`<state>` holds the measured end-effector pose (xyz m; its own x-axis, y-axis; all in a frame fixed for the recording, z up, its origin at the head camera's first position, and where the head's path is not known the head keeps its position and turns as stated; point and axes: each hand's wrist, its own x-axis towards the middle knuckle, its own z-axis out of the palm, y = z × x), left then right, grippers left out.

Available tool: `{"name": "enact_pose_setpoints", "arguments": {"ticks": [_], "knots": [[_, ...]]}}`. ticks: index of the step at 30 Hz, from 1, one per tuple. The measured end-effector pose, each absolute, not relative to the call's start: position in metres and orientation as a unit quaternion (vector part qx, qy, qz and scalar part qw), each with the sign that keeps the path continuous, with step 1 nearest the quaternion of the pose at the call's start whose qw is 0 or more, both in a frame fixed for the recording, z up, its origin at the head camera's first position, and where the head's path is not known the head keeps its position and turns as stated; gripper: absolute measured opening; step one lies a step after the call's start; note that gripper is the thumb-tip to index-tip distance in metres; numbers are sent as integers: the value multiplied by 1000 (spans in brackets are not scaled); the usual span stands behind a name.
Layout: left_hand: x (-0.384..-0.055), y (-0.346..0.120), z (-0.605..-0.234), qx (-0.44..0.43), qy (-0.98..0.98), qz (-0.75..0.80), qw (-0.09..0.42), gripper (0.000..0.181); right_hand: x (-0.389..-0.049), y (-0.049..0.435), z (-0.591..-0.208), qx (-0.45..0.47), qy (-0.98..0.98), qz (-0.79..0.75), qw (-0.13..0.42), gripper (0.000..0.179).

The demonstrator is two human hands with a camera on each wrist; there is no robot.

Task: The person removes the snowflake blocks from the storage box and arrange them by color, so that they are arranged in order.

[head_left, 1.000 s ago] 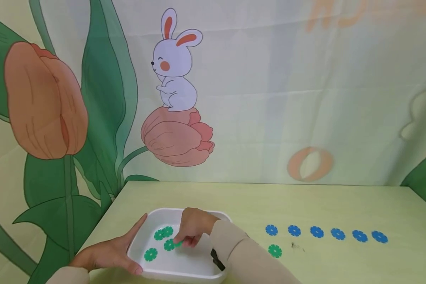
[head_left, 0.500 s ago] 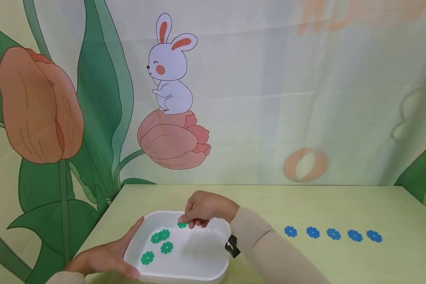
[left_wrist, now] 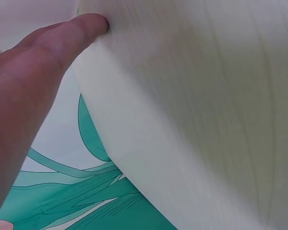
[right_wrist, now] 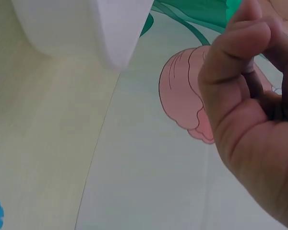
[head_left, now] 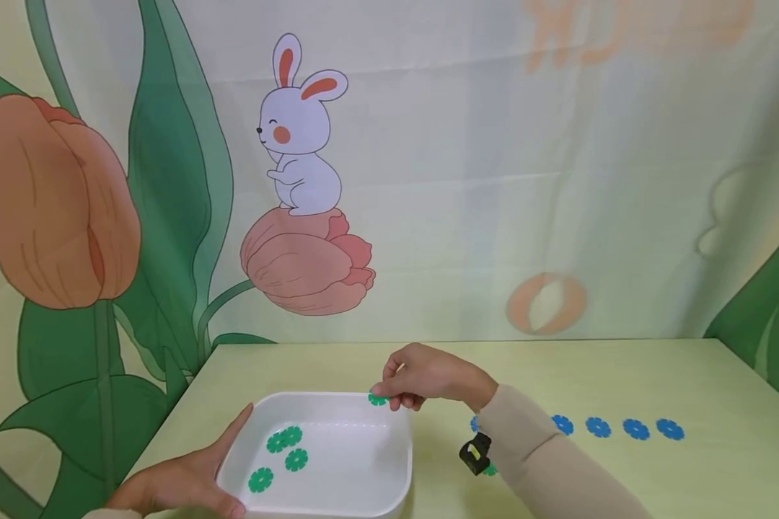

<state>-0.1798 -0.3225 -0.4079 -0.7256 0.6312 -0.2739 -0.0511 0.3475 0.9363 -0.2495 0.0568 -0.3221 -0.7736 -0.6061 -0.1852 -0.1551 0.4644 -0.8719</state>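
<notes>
Green notched disc [head_left: 378, 398] sat at lower centre, near far rim of white tub [head_left: 344, 472], edge pinched by right hand [head_left: 422, 378]. Probably light, stiff plastic; rim suited fingertip hold. Left hand [head_left: 185, 476], spread wide, touched tub's side, lower left. Blue notched discs [head_left: 599, 427] lay lower right.

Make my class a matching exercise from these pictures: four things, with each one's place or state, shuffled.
1. White rectangular plastic tray
2. Blue flower-shaped discs
3. Left hand
4. Right hand

A. In a row on the yellow-green tabletop
B. Pinching a green flower-shaped disc
C. Containing four other green discs
D. Touching the tray's side

Right pairs: 1-C; 2-A; 3-D; 4-B
</notes>
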Motion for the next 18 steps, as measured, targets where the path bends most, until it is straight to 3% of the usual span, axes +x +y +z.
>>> {"name": "enact_pose_setpoints", "arguments": {"ticks": [10,18], "knots": [[-181,-322,-407,194,745,545,331,129,-248,95,-326,-227,811,-485,235,27],[-180,-324,-405,196,772,519,312,133,-244,129,-326,-213,803,-510,226,27]]}}
